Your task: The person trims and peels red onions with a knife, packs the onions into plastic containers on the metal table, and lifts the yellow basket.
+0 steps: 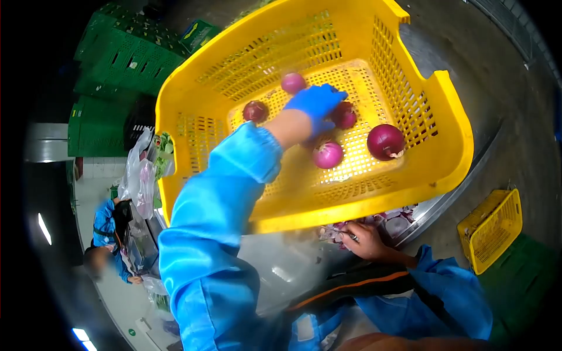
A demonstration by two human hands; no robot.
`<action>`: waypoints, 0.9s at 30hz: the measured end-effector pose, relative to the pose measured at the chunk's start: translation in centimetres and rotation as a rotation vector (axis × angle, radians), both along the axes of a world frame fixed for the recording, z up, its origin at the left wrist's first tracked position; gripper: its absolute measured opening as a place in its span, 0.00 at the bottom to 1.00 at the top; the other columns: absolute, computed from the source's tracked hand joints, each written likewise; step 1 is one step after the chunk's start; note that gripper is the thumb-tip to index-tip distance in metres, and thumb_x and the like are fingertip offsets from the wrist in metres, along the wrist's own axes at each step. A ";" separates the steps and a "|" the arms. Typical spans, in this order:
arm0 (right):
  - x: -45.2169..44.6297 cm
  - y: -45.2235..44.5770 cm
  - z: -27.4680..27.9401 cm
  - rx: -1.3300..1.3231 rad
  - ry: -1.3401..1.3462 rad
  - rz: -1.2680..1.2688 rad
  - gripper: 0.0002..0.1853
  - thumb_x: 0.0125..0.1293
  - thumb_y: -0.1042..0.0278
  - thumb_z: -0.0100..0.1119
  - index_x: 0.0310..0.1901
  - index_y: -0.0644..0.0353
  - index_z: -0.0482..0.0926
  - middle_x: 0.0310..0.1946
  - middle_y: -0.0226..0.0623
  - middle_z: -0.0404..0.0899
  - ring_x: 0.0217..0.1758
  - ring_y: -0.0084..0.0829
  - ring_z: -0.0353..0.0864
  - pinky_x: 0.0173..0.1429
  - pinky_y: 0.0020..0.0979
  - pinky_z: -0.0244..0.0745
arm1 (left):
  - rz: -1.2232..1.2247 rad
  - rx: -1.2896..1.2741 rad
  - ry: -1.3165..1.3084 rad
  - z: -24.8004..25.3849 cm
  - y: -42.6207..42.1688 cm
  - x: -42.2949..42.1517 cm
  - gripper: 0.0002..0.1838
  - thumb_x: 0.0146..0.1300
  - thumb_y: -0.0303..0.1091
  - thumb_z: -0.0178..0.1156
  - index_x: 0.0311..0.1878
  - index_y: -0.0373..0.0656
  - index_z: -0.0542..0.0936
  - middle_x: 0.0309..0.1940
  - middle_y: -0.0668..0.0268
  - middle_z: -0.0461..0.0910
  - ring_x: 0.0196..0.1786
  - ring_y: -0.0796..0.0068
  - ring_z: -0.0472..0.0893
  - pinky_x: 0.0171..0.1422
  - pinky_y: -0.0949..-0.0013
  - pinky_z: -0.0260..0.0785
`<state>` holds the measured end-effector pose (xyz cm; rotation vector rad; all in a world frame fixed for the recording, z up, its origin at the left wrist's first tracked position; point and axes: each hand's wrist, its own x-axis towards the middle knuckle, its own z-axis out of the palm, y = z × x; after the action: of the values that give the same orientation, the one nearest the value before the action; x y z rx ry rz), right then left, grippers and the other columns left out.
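A large yellow crate (351,213) with slatted sides fills the upper middle of the view. My left hand (313,108), in a blue glove, reaches down into it, thumb and fingers around a red onion (345,116). Other red onions lie on the crate floor: a pale peeled one (293,83) above the hand, a dark one (256,111) to the left, a pink one (328,155) below and a big one (386,142) to the right. Below the crate's near rim, my bare right hand (367,241) is closed on a small knife (350,236), its blade hard to see.
Onion skins and scraps (398,222) cover the metal worktop beneath the crate. A smaller yellow crate (492,228) stands at the right, near green crates. Stacked green crates (126,52) rise at the upper left. Another person (108,234) in blue works at the left, beside plastic bags (140,175).
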<state>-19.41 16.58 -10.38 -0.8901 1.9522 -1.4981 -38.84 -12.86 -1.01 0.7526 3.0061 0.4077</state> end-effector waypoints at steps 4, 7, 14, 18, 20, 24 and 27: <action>-0.6 0.3 -0.5 -0.019 -0.032 -0.001 0.15 0.62 0.70 0.61 0.51 0.63 0.80 0.46 0.48 0.82 0.51 0.50 0.79 0.60 0.43 0.71 | -0.064 -0.364 -0.056 -3.2 4.4 -3.4 0.19 0.63 0.39 0.59 0.58 0.52 0.78 0.62 0.54 0.74 0.54 0.50 0.81 0.54 0.53 0.77; -1.0 0.5 -0.4 -0.040 0.007 -0.045 0.16 0.62 0.71 0.61 0.52 0.63 0.80 0.46 0.49 0.82 0.51 0.51 0.80 0.59 0.43 0.72 | 0.013 -0.480 -0.371 -3.4 5.7 -4.3 0.17 0.64 0.41 0.54 0.54 0.52 0.80 0.55 0.54 0.79 0.53 0.48 0.81 0.53 0.51 0.77; -1.6 2.2 1.5 -0.035 0.082 -0.082 0.06 0.63 0.72 0.61 0.37 0.65 0.77 0.32 0.47 0.81 0.35 0.47 0.82 0.40 0.40 0.76 | 0.432 0.512 -0.403 4.1 2.1 0.1 0.29 0.54 0.34 0.72 0.60 0.46 0.74 0.53 0.60 0.79 0.54 0.63 0.80 0.57 0.63 0.75; -2.2 1.9 4.9 -0.176 0.045 -0.213 0.07 0.62 0.71 0.63 0.41 0.62 0.81 0.38 0.45 0.83 0.41 0.46 0.84 0.45 0.39 0.77 | 0.432 1.311 -0.621 12.8 1.7 6.9 0.35 0.61 0.40 0.68 0.68 0.40 0.66 0.56 0.60 0.78 0.59 0.64 0.79 0.56 0.65 0.75; -2.9 1.1 6.8 -0.281 0.129 -0.284 0.09 0.63 0.72 0.61 0.44 0.62 0.82 0.39 0.46 0.83 0.42 0.46 0.84 0.47 0.39 0.78 | 0.440 1.428 -0.587 14.8 2.3 11.5 0.38 0.61 0.45 0.67 0.71 0.42 0.63 0.60 0.60 0.75 0.62 0.61 0.77 0.59 0.62 0.75; -3.9 -0.6 13.2 -0.334 0.421 -0.270 0.16 0.57 0.76 0.60 0.49 0.60 0.81 0.38 0.45 0.82 0.39 0.48 0.83 0.43 0.39 0.78 | 0.446 1.672 -0.575 17.1 5.7 20.1 0.40 0.61 0.51 0.63 0.71 0.41 0.61 0.63 0.56 0.71 0.64 0.56 0.75 0.63 0.59 0.73; -2.5 -1.7 16.5 -0.296 0.663 -0.249 0.22 0.48 0.77 0.65 0.49 0.57 0.81 0.37 0.41 0.80 0.36 0.43 0.82 0.39 0.37 0.77 | 0.399 1.571 -0.585 15.4 6.4 25.4 0.40 0.63 0.53 0.61 0.70 0.38 0.62 0.61 0.55 0.72 0.60 0.59 0.77 0.59 0.61 0.75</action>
<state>-21.95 14.91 6.12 -1.4629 2.4029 -1.8294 -13.41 -6.48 14.36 -0.1210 1.7405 2.4583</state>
